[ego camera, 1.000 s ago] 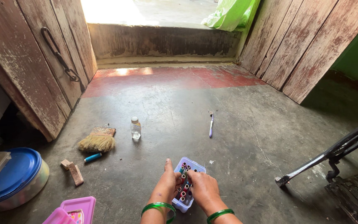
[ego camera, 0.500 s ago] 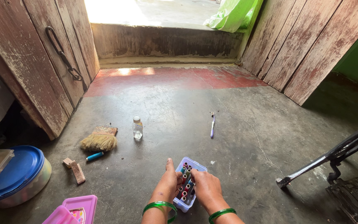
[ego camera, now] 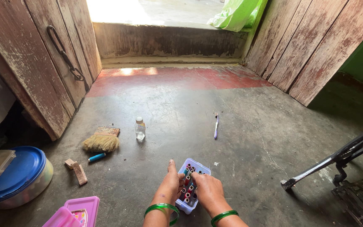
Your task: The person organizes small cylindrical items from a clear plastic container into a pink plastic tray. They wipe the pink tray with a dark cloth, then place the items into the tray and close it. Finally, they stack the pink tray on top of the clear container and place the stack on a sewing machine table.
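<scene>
Crouching over a small, clear plastic rectangular box (ego camera: 191,185) packed with upright spools of coloured thread, a person works both hands into it on the bare grey concrete floor (ego camera: 248,143), as seen from the head camera. The left hand (ego camera: 171,184), a green glass bangle (ego camera: 161,210) at its wrist, presses against the box's left wall with the thumb raised; its grip looks curled onto the box edge, though the fingertips are hidden among the spools. The right hand (ego camera: 206,191), also wearing a green bangle, covers the box's near right corner, fingers bent down onto the spools; whether it has pinched one cannot be told.

The box appears nearly full, its spools standing in rows, so the sorting looks well advanced. No lid is seen on it.

Beyond the hands and to their left lie a straw-bristled hand brush (ego camera: 101,141), a small clear glass bottle with a white cap (ego camera: 139,128), a short blue tube (ego camera: 96,157) and two wooden blocks (ego camera: 77,170). Ahead and slightly right lies a purple toothbrush (ego camera: 216,127). Far left sits a round blue-lidded tub (ego camera: 13,176); nearer, an open pink plastic case (ego camera: 80,210).
</scene>
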